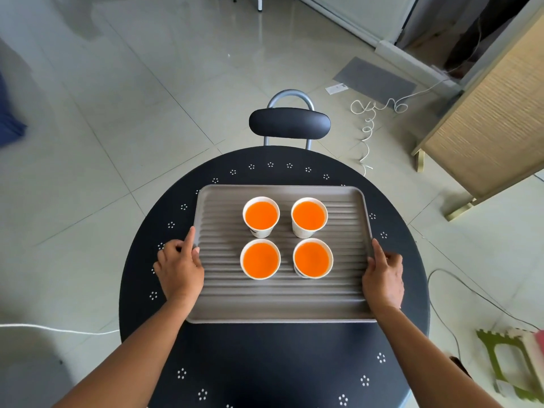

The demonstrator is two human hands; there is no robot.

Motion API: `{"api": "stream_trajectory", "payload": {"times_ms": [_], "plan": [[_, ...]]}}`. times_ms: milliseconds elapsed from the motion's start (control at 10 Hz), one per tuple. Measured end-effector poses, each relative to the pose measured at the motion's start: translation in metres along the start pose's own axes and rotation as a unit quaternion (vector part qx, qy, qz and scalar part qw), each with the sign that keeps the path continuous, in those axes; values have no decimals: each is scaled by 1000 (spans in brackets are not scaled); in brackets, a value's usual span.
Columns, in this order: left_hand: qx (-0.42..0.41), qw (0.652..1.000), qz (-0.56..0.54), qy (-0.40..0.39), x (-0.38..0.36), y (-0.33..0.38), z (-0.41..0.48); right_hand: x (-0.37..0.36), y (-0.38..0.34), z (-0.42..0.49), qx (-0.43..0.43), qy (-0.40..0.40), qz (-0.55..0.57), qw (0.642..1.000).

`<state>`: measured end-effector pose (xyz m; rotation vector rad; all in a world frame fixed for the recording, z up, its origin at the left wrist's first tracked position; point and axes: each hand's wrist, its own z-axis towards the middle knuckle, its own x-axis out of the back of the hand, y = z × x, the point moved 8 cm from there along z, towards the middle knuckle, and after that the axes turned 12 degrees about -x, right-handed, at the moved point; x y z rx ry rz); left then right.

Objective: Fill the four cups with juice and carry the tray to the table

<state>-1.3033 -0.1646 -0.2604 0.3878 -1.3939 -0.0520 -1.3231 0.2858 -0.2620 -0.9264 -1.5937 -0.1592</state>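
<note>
A grey ribbed tray point(279, 301) lies flat on a round black table point(265, 363) with white flower dots. Several white paper cups stand upright in a square on the tray, each full of orange juice: two at the back point(261, 216) point(309, 216) and two at the front point(260, 259) point(312, 259). My left hand point(179, 269) grips the tray's left rim, thumb on top and index finger lying along the edge. My right hand point(384, 275) holds the right rim the same way. Both hands stay clear of the cups.
A black chair point(290, 123) with a metal frame stands behind the table. A wooden cabinet point(494, 119) is at the right, with a coiled white cord point(369, 125) on the tiled floor. A green stool point(509, 363) sits at the lower right, near a dark cable point(471, 293).
</note>
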Motion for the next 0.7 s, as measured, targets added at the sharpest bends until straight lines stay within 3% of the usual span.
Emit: {"api": "stream_trajectory", "payload": {"times_ms": [200,400,500,600,700], "plan": [[11,1000,1,-18,-1,-1,0,-2,1,-2,-15,-2,15,1000],[33,995,2,-94,0,-2,1,-5,9,-4,-23,-57,51,997],[10,995,-22,-96,5,5,-12,5,15,-15,-46,-46,23,998],[-42,997,-35,-46,23,16,-35,35,16,-45,-37,13,81,996],[-107,994,-32,-12,26,35,-74,76,3,-67,17,66,245,967]]}}
